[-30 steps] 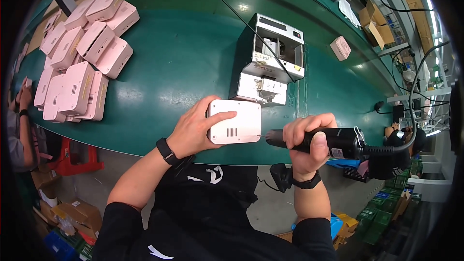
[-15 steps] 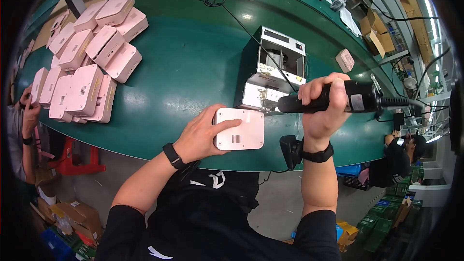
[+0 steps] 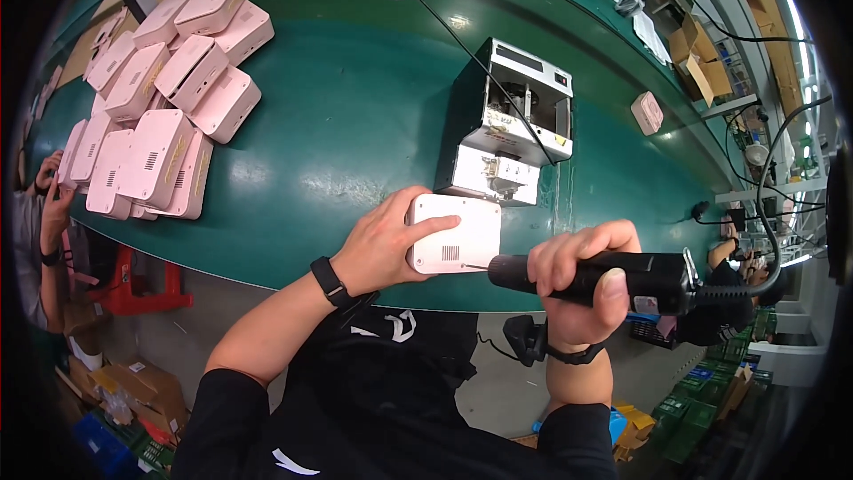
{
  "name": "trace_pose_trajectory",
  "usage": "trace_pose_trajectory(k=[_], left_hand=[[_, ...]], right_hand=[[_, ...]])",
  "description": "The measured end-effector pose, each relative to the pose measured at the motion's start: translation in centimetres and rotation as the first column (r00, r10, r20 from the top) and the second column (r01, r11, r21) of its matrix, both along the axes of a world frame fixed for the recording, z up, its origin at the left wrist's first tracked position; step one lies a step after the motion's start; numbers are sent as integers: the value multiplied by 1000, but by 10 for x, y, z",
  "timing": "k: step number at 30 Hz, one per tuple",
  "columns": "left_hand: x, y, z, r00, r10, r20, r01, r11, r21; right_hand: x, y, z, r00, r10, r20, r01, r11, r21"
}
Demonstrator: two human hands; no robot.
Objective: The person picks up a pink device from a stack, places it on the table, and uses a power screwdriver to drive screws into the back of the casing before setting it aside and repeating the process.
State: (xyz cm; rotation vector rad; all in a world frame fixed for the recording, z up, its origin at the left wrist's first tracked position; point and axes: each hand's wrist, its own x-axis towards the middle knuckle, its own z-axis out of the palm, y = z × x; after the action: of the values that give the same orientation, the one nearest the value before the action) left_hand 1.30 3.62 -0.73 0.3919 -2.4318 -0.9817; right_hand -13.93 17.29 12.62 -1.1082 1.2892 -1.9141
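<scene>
My left hand (image 3: 378,244) holds a pale pink, rounded box-shaped casing (image 3: 477,227) flat on the green table, its fingers over the left side and the index finger lying across the top. The casing has a small vent grille and screw holes at its corners. My right hand (image 3: 582,284) is wrapped round a black corded electric screwdriver (image 3: 653,276), held sideways. Its thin bit reaches left over the casing's lower edge, the tip near the grille. Whether a screw sits on the tip is too small to tell.
A black and silver screw feeder machine (image 3: 493,156) stands just beyond the casing. Many similar casings (image 3: 151,160) are piled at the left, and one small pink casing (image 3: 648,113) lies far right. A black cable (image 3: 453,31) crosses the table. Other people work at both sides and at the back.
My right hand has brought the screwdriver from the feeder down and toward me, so its bit is now over the casing's lower edge. My left hand still holds the casing.
</scene>
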Motion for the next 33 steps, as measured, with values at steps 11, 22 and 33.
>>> trace_pose_trajectory(k=[11,22,33], left_hand=[[1,-1,-1,1000,-5,10,5,1000,-7],[3,2,4,998,17,61,-16,1000,-15],[2,1,1,998,-7,64,7,1000,10]], right_hand=[[6,1,-8,1000,13,7,-13,1000,22],[-62,-60,45,877,-414,-243,169,740,-651],[-46,-44,22,990,-143,-15,138,974,-178]])
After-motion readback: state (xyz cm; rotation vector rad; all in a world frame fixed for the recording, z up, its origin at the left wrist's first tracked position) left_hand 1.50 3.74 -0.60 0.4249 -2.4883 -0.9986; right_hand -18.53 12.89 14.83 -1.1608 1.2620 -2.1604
